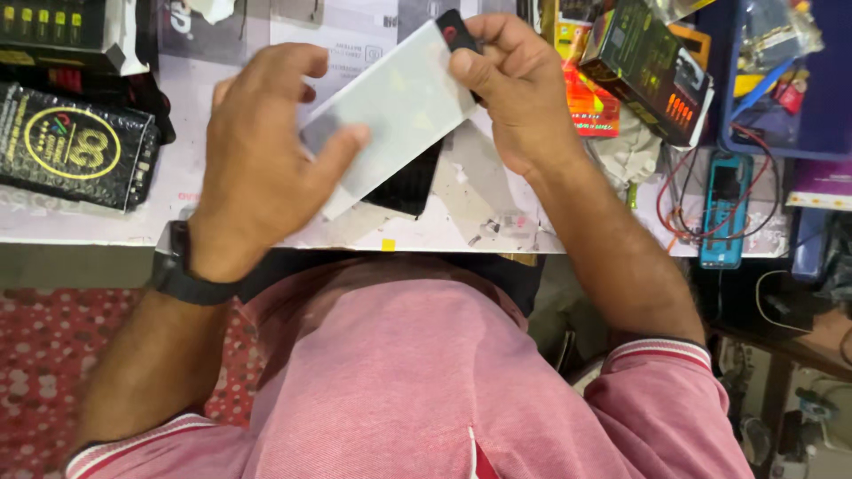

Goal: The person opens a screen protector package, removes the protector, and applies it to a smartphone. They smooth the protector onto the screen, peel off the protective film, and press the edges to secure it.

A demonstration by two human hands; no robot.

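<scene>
Both of my hands hold a flat, pale grey-white rectangular panel [399, 106], tilted over the white worktop [89, 226]. My left hand [262, 160], with a black band on its wrist, pinches the panel's lower left end between thumb and fingers. My right hand [515, 84] grips the upper right end, where a small black piece with a red mark [454, 28] shows. A dark flat object [410, 186] lies under the panel, mostly hidden.
A black packet with a yellow round emblem [75, 146] lies at the left. Black and orange boxes [648, 66] are stacked at the upper right. A teal device [726, 208] with red wires sits at the right, next to a blue tray [803, 98].
</scene>
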